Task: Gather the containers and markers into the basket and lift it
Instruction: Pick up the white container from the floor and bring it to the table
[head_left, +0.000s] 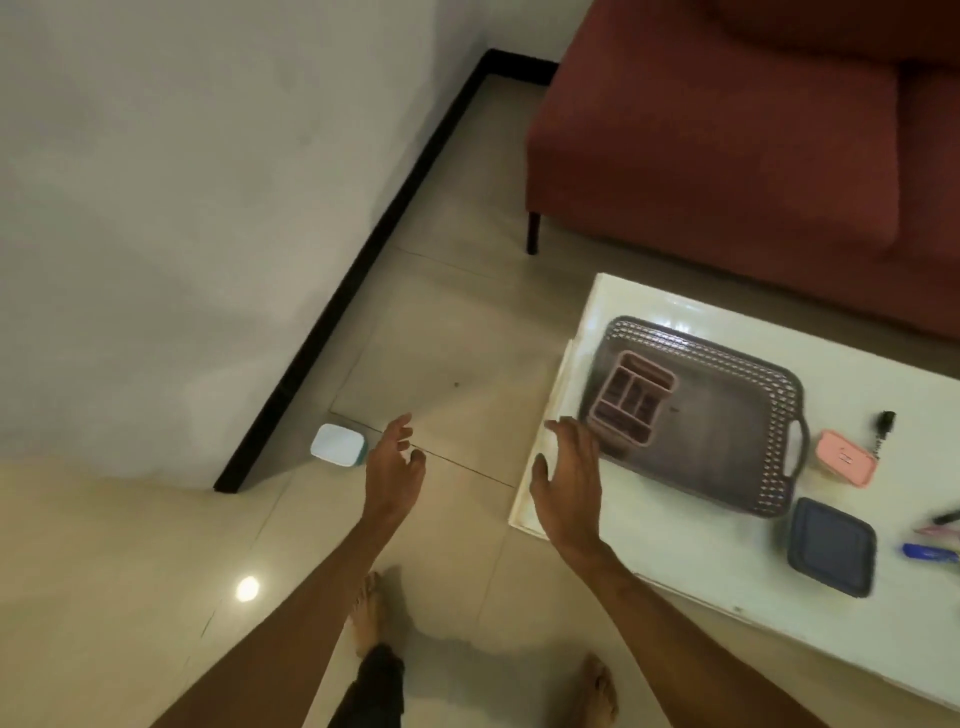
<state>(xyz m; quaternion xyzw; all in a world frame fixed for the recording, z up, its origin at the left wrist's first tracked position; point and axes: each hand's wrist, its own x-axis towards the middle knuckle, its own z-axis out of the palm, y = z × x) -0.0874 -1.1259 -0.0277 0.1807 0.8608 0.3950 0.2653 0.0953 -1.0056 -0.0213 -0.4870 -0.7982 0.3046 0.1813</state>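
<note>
A grey perforated basket (727, 447) lies flat on the white table (649, 540), with a pink divided organiser (631, 397) inside it. Right of the basket sit a pink lidded container (845, 458) and a dark blue lidded container (830, 548). Markers (932, 540) lie at the right edge, and a small black item (884, 422) lies beyond the pink container. A white and teal container (338, 445) rests on the floor by the wall. My left hand (392, 467) hovers open just right of it. My right hand (569, 478) is open over the table's left end, near the basket's corner.
A dark red sofa (727, 156) stands behind the table. A black skirting (363, 260) runs along the white wall on the left. My bare feet (366, 613) stand on the tiled floor below the hands.
</note>
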